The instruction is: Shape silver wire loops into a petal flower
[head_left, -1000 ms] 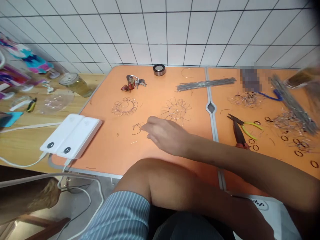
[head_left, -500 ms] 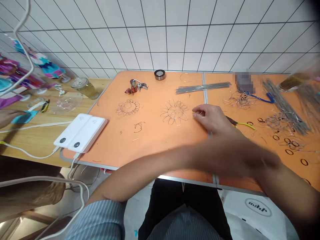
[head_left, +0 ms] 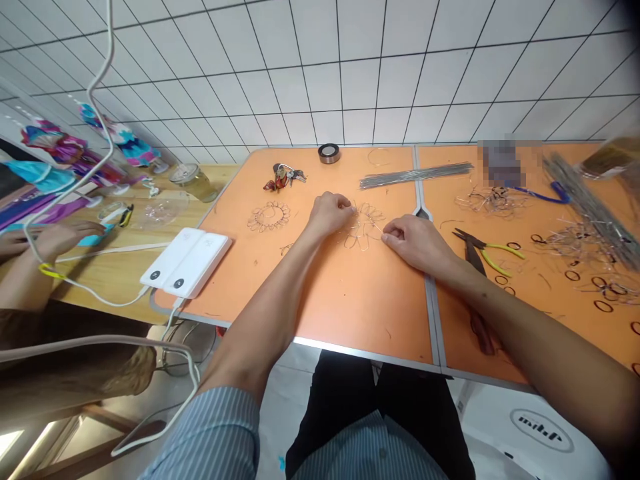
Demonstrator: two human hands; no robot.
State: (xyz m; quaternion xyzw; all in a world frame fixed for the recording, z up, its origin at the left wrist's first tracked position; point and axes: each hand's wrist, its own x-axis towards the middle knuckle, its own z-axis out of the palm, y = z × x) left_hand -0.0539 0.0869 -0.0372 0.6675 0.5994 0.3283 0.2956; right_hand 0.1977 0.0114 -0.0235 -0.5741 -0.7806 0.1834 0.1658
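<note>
A flower-shaped ring of thin looped wire (head_left: 364, 233) lies on the orange table (head_left: 330, 300). My left hand (head_left: 331, 212) is at its left edge, with thumb and fingers pinched on the wire. At its right edge my right hand (head_left: 411, 239) is closed too, fingertips together at the loops. A smaller looped wire ring (head_left: 269, 217) lies to the left. Yellow-handled pliers (head_left: 493, 250) and a dark-handled tool (head_left: 477, 267), partly under my right forearm, lie on the right.
A bundle of straight wires (head_left: 415, 175), a tape roll (head_left: 329, 154) and keys (head_left: 284, 177) lie at the back. White power banks (head_left: 187, 262) stand left. Tangled wire (head_left: 493, 200) and dark rings (head_left: 603, 306) lie right. Another person's hand (head_left: 70, 233) is far left.
My left hand has moved from over my right forearm to the left side of the wire flower, uncovering the pliers. My right hand has shifted slightly toward the flower. The view has turned left.
</note>
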